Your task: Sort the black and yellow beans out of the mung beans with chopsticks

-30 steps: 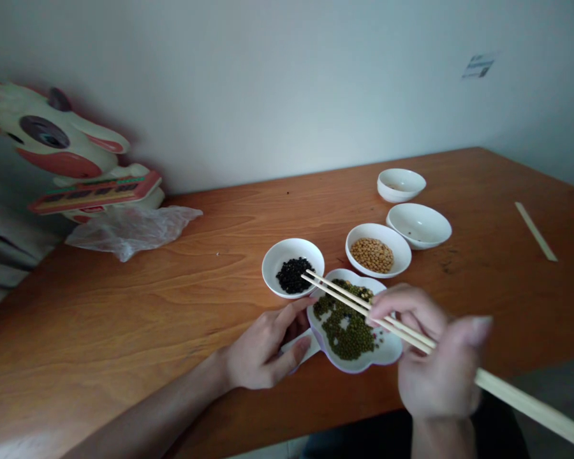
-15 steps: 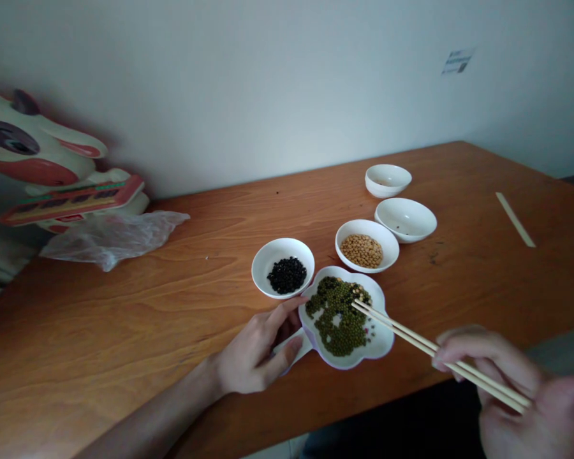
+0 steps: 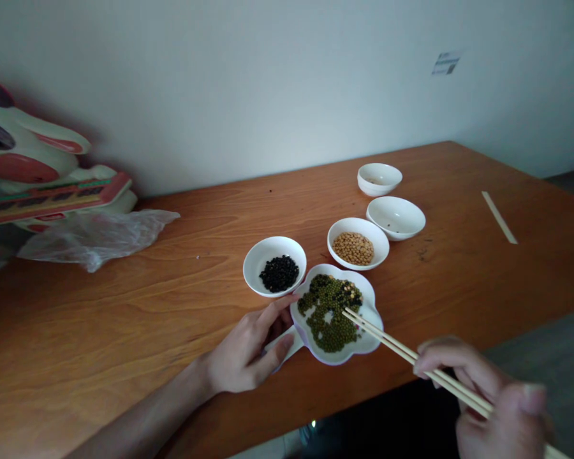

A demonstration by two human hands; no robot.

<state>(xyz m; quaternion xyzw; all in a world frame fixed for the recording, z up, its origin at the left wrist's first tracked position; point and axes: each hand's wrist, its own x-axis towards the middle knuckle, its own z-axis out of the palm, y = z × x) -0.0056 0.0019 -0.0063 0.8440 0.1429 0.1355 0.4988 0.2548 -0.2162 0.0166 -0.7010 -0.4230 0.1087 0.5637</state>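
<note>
The left hand point(image 3: 243, 354) lies on the table point(image 3: 124, 319), its fingers curled about the near-left edge of the flower-shaped dish point(image 3: 369, 312). Its thumb presses the dish's white tab and its forefinger reaches along the rim. The dish is white with a scalloped, faintly purple rim and sits just right of this hand, close to the table's near edge. It holds a loose heap of green beans point(image 3: 332, 322), with a few yellow and black ones mixed in on the far side. Pale wooden chopsticks point(image 3: 402, 349) slant across its right rim, tips just over the heap. The right hand point(image 3: 492, 401), off the table's near edge, grips them, its fingers closed on the shafts.

Far left of the left hand a red-and-white toy point(image 3: 43, 185) stands against the wall, with a crumpled plastic bag point(image 3: 95, 236) in front of it. Just beyond the left forefinger a bowl of black beans point(image 3: 258, 255) touches the dish. Right of that, beyond the dish, sits a bowl of soybeans point(image 3: 379, 239). Two emptier white bowls point(image 3: 395, 217) line up behind it. Well beyond the right hand lies a flat pale stick point(image 3: 499, 217). Nothing lies between the chopsticks and the beans.
</note>
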